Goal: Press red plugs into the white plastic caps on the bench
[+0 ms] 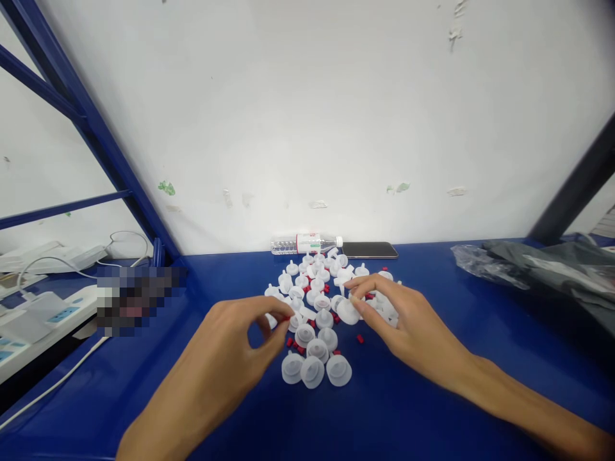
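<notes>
white caps (318, 349) and red pieces (360, 339) crowd the blue worktop (225, 275)

from where i stand, the person's left hand (230, 339) comes in low, thumb and forefinger pinched together on a small red piece (287, 317), much of it hidden by the fingertips. the right hand (408, 314) grips one white cap (348, 312) between thumb and fingers, its broad round side turned down, just above the pile's right side. the two hands are apart, with loose caps lying between them.

the rest of the caps spread from near the bottle down toward the person, some with the stem up, some tipped over, and three sit together at the near end. red pieces are strewn among them, one lying off by itself below the right hand.

behind the heap, a clear bottle (307, 243) lies on its side, close to the wall (307, 128), with a dark phone (369, 250) flat beside its white lid. off to the left are a power strip (62, 317) with a charger (41, 314), a white cable (62, 381) and a pixelated patch i can't make out. at the right, clear plastic wrapping (485, 266) lies against dark fabric (523, 256). a blue frame (98, 141) rises on the left.
</notes>
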The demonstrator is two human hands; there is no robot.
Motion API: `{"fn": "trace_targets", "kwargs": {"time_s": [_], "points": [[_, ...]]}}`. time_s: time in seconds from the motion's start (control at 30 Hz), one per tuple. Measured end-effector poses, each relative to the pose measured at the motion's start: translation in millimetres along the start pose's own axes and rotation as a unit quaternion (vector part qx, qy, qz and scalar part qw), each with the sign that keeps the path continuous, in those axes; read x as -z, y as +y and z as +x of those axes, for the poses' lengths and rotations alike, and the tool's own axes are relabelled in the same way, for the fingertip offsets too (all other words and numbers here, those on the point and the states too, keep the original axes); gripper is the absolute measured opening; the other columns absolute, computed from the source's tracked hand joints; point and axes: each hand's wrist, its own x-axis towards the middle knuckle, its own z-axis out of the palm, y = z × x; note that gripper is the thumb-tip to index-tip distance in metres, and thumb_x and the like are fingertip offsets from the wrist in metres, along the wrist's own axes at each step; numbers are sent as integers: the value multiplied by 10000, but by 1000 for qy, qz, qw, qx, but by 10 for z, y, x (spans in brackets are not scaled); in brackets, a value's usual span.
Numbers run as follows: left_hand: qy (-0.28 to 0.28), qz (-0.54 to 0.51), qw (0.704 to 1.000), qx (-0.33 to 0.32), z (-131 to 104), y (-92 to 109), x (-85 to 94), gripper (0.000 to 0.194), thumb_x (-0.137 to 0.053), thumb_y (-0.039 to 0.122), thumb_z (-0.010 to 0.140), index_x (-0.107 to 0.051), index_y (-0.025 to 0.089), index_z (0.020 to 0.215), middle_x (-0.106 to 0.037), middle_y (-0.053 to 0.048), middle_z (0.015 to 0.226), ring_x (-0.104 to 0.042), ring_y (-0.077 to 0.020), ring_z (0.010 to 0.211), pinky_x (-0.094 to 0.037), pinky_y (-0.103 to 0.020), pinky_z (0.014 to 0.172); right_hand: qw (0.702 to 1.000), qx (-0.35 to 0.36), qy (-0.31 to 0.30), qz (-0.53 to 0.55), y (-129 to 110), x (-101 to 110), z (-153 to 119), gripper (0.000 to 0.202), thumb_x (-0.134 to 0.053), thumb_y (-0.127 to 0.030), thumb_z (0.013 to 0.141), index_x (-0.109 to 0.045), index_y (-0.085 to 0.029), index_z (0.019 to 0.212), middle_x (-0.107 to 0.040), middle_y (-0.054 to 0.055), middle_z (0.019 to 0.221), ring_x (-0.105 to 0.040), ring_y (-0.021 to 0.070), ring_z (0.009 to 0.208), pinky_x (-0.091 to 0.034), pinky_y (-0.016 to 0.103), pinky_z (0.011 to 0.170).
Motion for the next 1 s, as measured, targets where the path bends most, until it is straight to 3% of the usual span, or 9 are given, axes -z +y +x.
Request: {"fn": "trace_targets", "kwargs": {"time_s": [0.13,0.37,0.47,0.67,0.8,1.0], "points": [[58,-151,986,30,56,150,-115,185,-644,428,890,-768,295,926,-772,41,883,-696,-159,758,-472,-235,606,978,-62,-63,188,-57,-7,-22,209,-469,-410,1070,-533,-237,971,-720,108,1186,-682,232,1094,-556,394,915],[-19,-297,955,20,81,310,-310,152,-698,365,867,-796,252,892,-775,14,821,-660,-136,685,-443,-209,537,957,-49,-137,249,-152,-28,-34,183,-617,-401,1007,-633,-229,948,-691,7,906,-668,161,851,-548,270,764],[-58,-331,942,21,76,344,-353,142,-699,342,873,-815,271,913,-773,20,800,-607,-109,628,-403,-186,488,950,-70,-140,270,-168,-46,-48,167,-665,-372,979,-587,-232,931,-655,-21,881,-631,135,806,-511,239,716],[-97,-389,915,34,73,366,-341,135,-742,360,854,-819,253,882,-763,8,787,-543,-85,571,-389,-148,445,924,-120,-137,337,-165,-87,-50,323,-791,-370,872,-510,-218,827,-590,-51,801,-535,111,720,-434,224,644],[-107,-409,905,44,41,383,-336,155,-744,354,849,-819,239,918,-741,-2,787,-551,-94,578,-440,-150,451,884,-165,-148,412,-160,-66,-9,418,-848,-413,798,-480,-214,810,-635,-29,826,-547,112,684,-388,225,586],[-96,-413,905,26,12,428,-381,160,-694,300,873,-822,221,925,-743,-20,802,-592,-115,606,-495,-165,458,871,-173,-166,428,-71,-49,37,477,-808,-556,798,-481,-209,822,-616,-3,839,-532,125,692,-358,240,589]]}}
